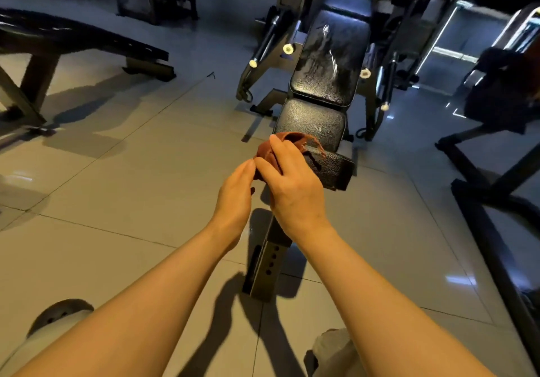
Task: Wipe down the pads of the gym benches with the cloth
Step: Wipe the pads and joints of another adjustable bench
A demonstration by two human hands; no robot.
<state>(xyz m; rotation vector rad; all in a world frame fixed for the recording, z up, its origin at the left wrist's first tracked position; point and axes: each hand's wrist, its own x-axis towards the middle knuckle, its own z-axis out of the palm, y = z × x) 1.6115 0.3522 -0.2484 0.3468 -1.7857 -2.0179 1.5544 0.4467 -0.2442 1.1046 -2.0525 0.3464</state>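
Note:
A black adjustable gym bench stands ahead of me, with a dusty back pad (328, 63), a seat pad (315, 123) and a small worn front pad (336, 169). A reddish-brown cloth (287, 141) is bunched at the near end of the seat pad. My right hand (292, 183) grips the cloth, fingers curled over it. Just to its left, my left hand (235, 198) touches the cloth's lower edge with its fingertips; how it holds it is hidden.
Another black bench (79, 40) stands at the far left. A dark machine frame (496, 201) runs along the right. The bench's steel base post (268, 262) is below my hands. Pale floor tiles (131, 172) spread to the left. My shoes (58, 315) show at the bottom.

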